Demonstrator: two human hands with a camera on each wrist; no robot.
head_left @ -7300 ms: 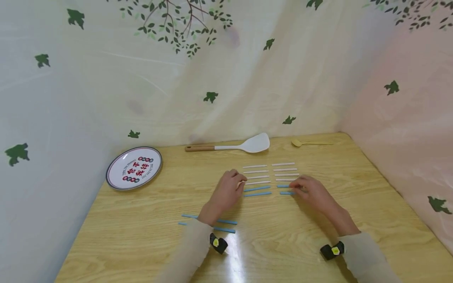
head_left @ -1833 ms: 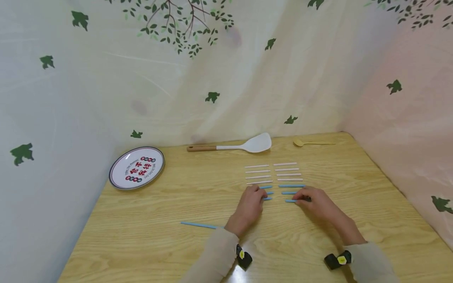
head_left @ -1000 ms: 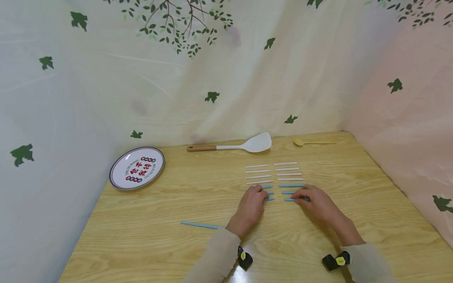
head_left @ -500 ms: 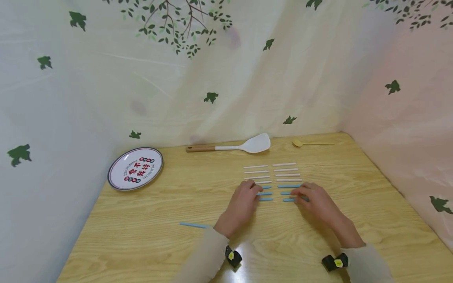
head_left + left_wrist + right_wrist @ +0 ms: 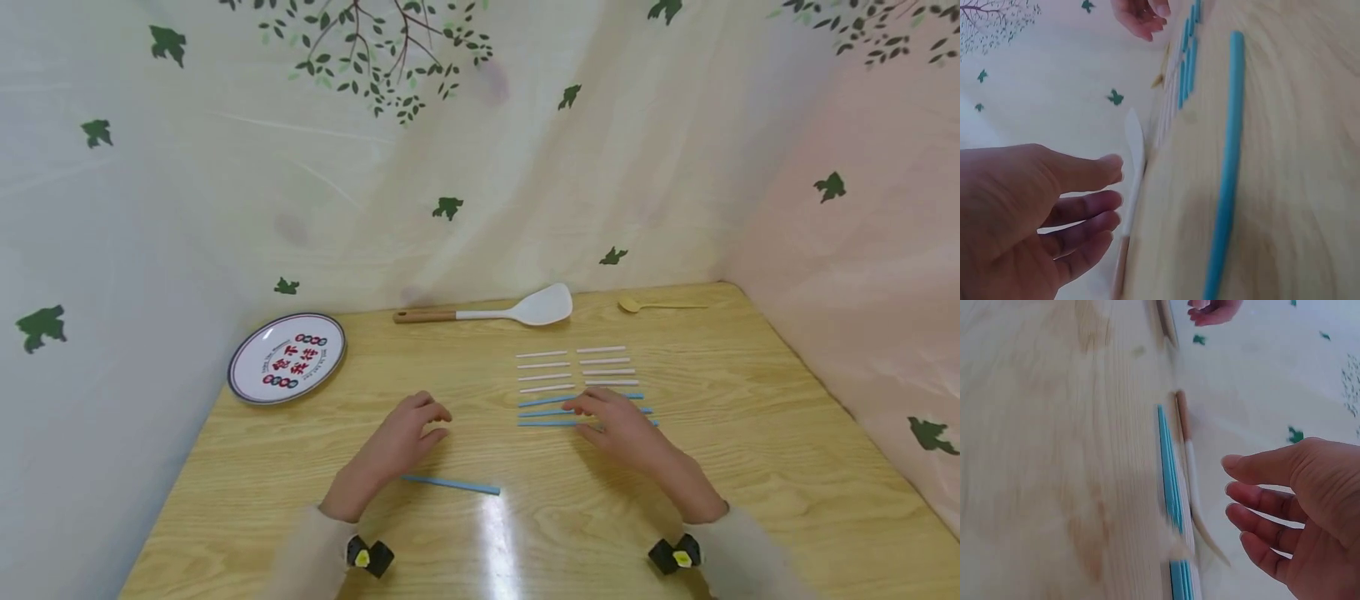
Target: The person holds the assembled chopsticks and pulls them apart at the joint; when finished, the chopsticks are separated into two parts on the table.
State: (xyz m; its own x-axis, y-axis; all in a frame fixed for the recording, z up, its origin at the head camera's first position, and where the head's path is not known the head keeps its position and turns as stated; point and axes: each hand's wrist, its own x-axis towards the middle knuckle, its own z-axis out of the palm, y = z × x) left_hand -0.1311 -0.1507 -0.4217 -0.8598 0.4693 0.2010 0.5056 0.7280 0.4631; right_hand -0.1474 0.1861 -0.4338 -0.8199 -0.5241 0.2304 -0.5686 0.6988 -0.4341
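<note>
My left hand (image 5: 397, 437) hovers at the middle left with its fingers loosely bent. Nothing is between its thumb and fingers in the left wrist view. Just nearer to me on the table lies a long blue chopstick (image 5: 459, 485), apart from the hand. My right hand (image 5: 622, 429) is over the short blue chopstick pieces (image 5: 546, 424) and hides part of them. In the right wrist view it holds nothing, thumb and fingers apart. The blue pieces lie in two columns with a narrow gap between. Behind them are several short pale pink pieces (image 5: 545, 377), also in two columns.
A spatula (image 5: 543, 306) with a white blade and wooden handle lies along the back wall. To its right rests a small yellow spoon (image 5: 663, 305). A white plate (image 5: 247, 375) with red writing sits at the far left. Patterned cloth walls enclose the wooden table (image 5: 300, 467).
Another pair of blue pieces has joined the columns since the oldest frame. Just now my left hand has let go and swung left toward the long chopstick; my right hand has released and shifted left.
</note>
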